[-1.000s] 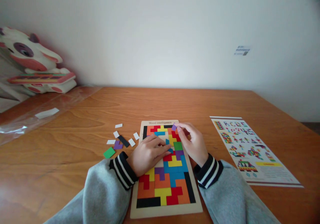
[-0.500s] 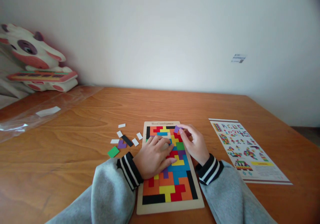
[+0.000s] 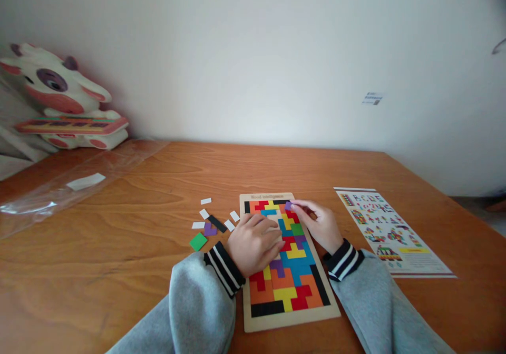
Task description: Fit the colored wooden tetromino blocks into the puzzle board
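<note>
A wooden puzzle board (image 3: pixel 292 322) filled with coloured block pieces lies in front of me. My left hand (image 3: pixel 255 243) rests palm down over its left side, fingers stretched out, hiding several pieces. At the board's upper right corner, my right hand (image 3: pixel 318 222) pinches a purple puzzle piece (image 3: pixel 288 206) between thumb and fingertips. Just below that piece sits a red piece (image 3: pixel 291 216), with a green piece (image 3: pixel 297 229) further down. Left of the board lie loose pieces: a green square (image 3: pixel 198 242), a purple notched piece (image 3: pixel 210 229), a black bar (image 3: pixel 217 223) and several white ones.
A printed pattern sheet (image 3: pixel 415 264) lies on the wooden table (image 3: pixel 130 248) to the right. Clear plastic wrapping (image 3: pixel 51 198) with a white label is at the left, before a cow-shaped toy keyboard (image 3: pixel 75 125). A wall (image 3: pixel 253 64) rises behind the table.
The view has shifted, so the board and loose pieces appear further right. My right hand still pinches the purple piece, which now looks flatter at the corner. My left hand stays on the board.
</note>
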{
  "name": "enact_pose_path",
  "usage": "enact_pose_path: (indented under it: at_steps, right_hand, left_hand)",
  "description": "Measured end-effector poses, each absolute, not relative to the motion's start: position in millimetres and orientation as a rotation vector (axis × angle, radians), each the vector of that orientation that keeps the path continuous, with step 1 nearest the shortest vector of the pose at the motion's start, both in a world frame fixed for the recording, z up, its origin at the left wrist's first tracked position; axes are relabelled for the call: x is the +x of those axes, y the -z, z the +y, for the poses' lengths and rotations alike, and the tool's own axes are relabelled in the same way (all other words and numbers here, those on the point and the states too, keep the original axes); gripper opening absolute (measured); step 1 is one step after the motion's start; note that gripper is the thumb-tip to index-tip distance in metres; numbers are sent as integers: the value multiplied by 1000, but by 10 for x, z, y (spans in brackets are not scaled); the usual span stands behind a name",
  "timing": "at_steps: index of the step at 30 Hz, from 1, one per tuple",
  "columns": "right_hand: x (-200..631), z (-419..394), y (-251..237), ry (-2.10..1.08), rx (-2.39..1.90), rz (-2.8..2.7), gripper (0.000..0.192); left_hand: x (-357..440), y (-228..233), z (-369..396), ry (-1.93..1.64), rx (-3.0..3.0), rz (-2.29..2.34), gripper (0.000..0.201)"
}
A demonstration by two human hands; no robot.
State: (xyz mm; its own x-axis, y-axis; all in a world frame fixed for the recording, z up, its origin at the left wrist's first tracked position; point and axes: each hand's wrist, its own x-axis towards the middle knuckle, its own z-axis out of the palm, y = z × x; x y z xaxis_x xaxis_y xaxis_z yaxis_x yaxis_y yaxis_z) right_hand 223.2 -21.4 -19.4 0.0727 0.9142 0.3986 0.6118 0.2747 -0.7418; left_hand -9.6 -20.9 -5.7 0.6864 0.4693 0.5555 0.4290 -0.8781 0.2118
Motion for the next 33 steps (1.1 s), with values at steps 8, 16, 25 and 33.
enact_pose_path:
  at_steps: [8, 16, 25, 33]
  right_hand:
    - [2194, -198, 203, -588, -1379, -1308, 37]
    - [2132, -213, 164, -559, -1322, -1444, 32]
    - [2074, -126, 97, -586, -1233, -1773, 25]
    - [2140, 51, 115, -757, -1322, -1914, 24]
  left_hand:
    - [-345, 56, -64, -1059, 2654, 933, 20]
    - [-358, 172, 4, -1166, 2378, 980, 20]
    - [-190, 191, -5, -1108, 2474, 822, 20]
    - [-202, 172, -31, -973, 2604, 827, 25]
